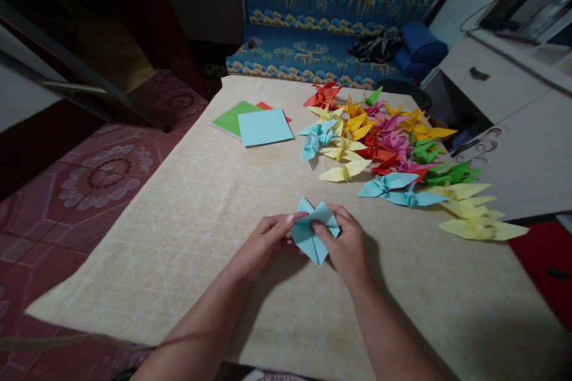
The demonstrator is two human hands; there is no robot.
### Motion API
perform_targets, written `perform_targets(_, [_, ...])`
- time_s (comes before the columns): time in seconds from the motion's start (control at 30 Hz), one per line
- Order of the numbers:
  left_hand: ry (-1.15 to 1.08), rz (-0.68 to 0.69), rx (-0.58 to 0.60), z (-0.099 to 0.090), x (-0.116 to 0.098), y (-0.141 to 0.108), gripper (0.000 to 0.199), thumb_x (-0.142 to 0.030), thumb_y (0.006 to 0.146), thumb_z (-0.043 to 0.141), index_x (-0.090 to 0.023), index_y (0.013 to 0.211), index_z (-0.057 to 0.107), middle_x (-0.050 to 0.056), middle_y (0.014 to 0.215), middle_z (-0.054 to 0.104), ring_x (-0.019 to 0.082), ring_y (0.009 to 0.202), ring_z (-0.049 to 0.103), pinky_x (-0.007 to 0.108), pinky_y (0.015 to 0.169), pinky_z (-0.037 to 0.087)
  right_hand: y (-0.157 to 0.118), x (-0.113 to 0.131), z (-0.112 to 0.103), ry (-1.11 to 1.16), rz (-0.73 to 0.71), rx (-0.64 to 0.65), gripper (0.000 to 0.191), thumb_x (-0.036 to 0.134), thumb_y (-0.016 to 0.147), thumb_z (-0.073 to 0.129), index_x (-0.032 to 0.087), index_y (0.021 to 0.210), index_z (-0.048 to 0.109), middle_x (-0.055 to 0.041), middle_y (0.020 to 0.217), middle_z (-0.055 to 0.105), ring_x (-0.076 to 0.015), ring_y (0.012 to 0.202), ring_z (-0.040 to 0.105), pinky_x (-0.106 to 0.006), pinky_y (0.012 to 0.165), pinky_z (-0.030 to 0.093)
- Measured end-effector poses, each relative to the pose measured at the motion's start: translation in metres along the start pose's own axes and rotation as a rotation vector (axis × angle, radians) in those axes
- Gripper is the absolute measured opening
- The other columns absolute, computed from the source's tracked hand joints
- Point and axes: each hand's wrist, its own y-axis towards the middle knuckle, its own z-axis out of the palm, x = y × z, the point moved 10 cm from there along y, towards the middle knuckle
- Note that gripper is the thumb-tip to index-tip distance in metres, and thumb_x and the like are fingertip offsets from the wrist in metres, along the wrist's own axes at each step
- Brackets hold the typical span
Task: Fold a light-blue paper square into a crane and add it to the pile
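Note:
Between my two hands is a light blue piece of origami paper (318,245), partly folded, with a point toward me and flaps standing up at the far side. My left hand (271,239) pinches its left edge, thumb on top and fingers underneath. On the right, my right hand (347,243) grips the other side, with the thumb pressed into the middle of the folds. The fingers behind the paper are partly hidden. Both hands are just above the tablecloth, near the middle of the table.
Many folded paper cranes in several colours, such as a yellow crane (345,172) and a blue crane (386,185), cover the table's right side. A stack of blue sheets (266,127) overlaps green paper (233,117) at the far left. A patterned sofa (308,41) stands behind the table (187,232).

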Motion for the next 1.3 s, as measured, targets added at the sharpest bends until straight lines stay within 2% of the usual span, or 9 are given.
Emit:
perform_targets(0.13, [-0.108,-0.017,0.071,0.005,-0.001,-0.001,0.048,-0.051,0.085,0.064,-0.012,0.112,0.073,0.003,0.069,0.057,0.015,0.069,0.058,0.035,0.076,0.054,0.001,-0.012,-0.001,0.056,0.089,0.036,0.017,0.034,0.076,0.067,0.021,0.087,0.07,-0.0045,0.092,0.069,-0.0215,0.083,0.065,-0.031,0.071,0.054])
perform_targets(0.27, [-0.018,0.005,0.085,0.004,0.001,0.0,0.042,-0.046,0.086,0.064,-0.013,0.111,0.073,0.007,0.078,0.064,0.015,0.073,0.06,0.03,0.075,0.053,0.001,-0.012,-0.002,0.086,0.141,0.059,0.021,0.037,0.074,0.07,0.022,0.089,0.069,-0.0039,0.086,0.072,-0.0217,0.077,0.067,-0.031,0.067,0.054])
perform_targets(0.43, [0.057,0.002,0.094,0.005,0.004,0.0,0.048,-0.046,0.086,0.065,-0.013,0.12,0.069,0.012,0.09,0.07,0.017,0.078,0.062,0.032,0.078,0.05,0.002,-0.008,0.001,0.079,0.133,0.077,0.018,0.034,0.067,0.074,0.024,0.08,0.066,-0.0013,0.075,0.068,-0.0206,0.069,0.066,-0.028,0.056,0.052])
perform_targets(0.6, [0.1,-0.013,0.038,0.002,0.006,0.002,0.049,-0.046,0.081,0.071,-0.013,0.117,0.071,0.009,0.083,0.069,0.016,0.073,0.06,0.032,0.077,0.048,0.003,-0.012,0.005,0.078,0.104,0.078,0.013,0.029,0.064,0.073,0.025,0.075,0.067,0.0003,0.069,0.065,-0.0191,0.065,0.064,-0.026,0.052,0.05])
perform_targets(0.9, [0.217,0.061,-0.026,0.002,0.002,0.005,0.047,-0.048,0.079,0.072,-0.012,0.109,0.075,0.006,0.071,0.065,0.014,0.064,0.054,0.028,0.067,0.044,0.003,-0.002,0.006,0.02,0.081,0.053,0.009,0.025,0.067,0.069,0.025,0.076,0.065,0.0,0.073,0.067,-0.0201,0.071,0.064,-0.029,0.06,0.05])
perform_targets(1.03, [0.253,0.074,-0.053,0.003,-0.002,0.005,0.045,-0.05,0.079,0.071,-0.01,0.099,0.077,0.005,0.067,0.063,0.012,0.059,0.05,0.025,0.06,0.042,0.002,0.0,0.007,0.015,0.071,0.061,0.006,0.025,0.069,0.068,0.024,0.075,0.065,-0.0014,0.078,0.068,-0.0212,0.075,0.065,-0.031,0.065,0.051])
perform_targets(1.3, [0.231,0.061,-0.069,0.002,0.001,0.006,0.044,-0.048,0.079,0.07,-0.009,0.101,0.076,0.006,0.072,0.065,0.013,0.062,0.055,0.027,0.062,0.05,0.003,-0.002,0.007,-0.003,0.083,0.06,0.007,0.03,0.074,0.067,0.024,0.079,0.068,-0.0021,0.082,0.068,-0.0209,0.075,0.064,-0.031,0.067,0.051])
